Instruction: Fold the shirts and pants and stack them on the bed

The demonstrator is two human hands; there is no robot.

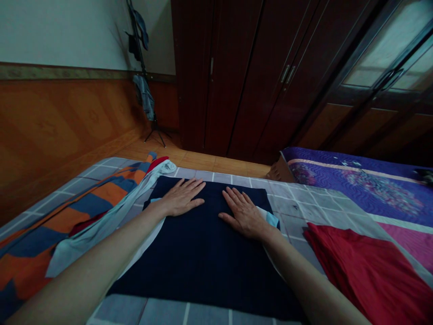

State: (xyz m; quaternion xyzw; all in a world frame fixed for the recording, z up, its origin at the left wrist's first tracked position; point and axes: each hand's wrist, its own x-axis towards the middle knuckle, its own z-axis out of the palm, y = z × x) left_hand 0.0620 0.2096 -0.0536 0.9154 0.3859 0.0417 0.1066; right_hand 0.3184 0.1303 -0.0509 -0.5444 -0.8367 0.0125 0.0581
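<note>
A dark navy garment (206, 262) lies spread flat on the bed in front of me, with white edges along its sides and light blue patches near its upper corners. My left hand (182, 197) rests palm down on its upper left part, fingers stretched out. On the upper right part lies my right hand (244, 212), also flat with the fingers extended. Neither hand grips anything. I cannot tell what kind of garment it is.
Grey checked bedding (297, 203) covers the bed. A red cloth (368, 271) lies at the right; pale fabric (88, 241) and an orange-and-blue checked cloth (91, 205) lie at the left. Beyond stand a dark wardrobe (233, 81), a coat stand (142, 63) and a purple-covered bed (358, 180).
</note>
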